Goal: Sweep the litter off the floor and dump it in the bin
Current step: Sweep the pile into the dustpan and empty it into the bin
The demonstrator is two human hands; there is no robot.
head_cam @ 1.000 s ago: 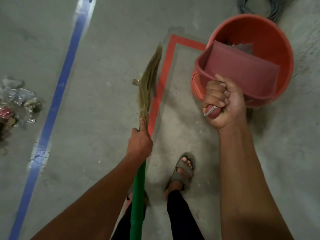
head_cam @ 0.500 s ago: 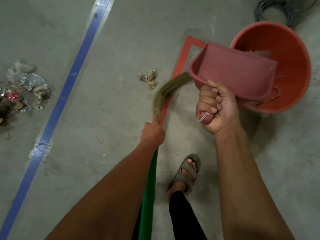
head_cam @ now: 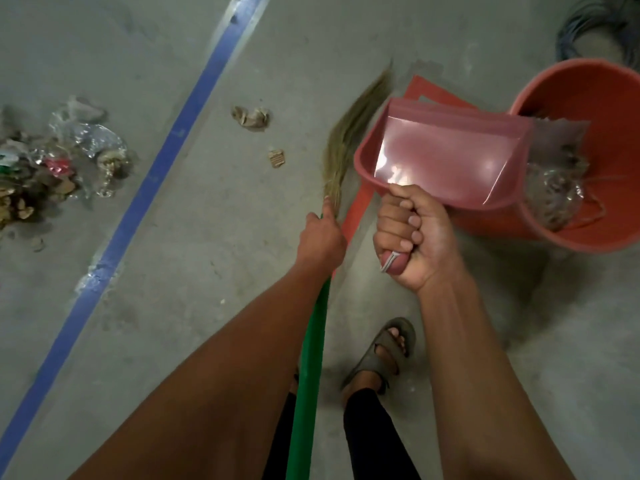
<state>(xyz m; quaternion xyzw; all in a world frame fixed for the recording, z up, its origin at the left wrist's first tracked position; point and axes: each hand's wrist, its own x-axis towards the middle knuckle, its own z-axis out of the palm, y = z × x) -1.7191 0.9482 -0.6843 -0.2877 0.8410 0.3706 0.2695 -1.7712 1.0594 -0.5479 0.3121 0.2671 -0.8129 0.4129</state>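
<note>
The left hand [head_cam: 320, 237] grips the broom [head_cam: 346, 140] where its green handle meets the bristles; the right hand [head_cam: 412, 237] is closed round the handle of the pink dustpan [head_cam: 446, 161], which is held with its far edge over the near left rim of the orange bin [head_cam: 588, 237]; the pan looks empty, and crumpled plastic already lies in the bin.

Handling: the litter pile [head_cam: 52, 168] at the far left, beyond the blue floor line [head_cam: 166, 143], appears to be foil, wrappers and paper (light, soft, likely to scatter under a hard stroke); short, low strokes suit it. Two loose scraps [head_cam: 251, 116] lie between the line and the broom. The bristles look long and flexible, so a grip low on the handle gives the best control; the dustpan looks rigid and light, and one hand on its handle suffices.

Surroundings: red floor tape [head_cam: 356, 209] runs beside the bin; a coil of cable [head_cam: 595, 26] lies far right; a sandalled foot [head_cam: 384, 348] stands near, close to the sweep path.
</note>
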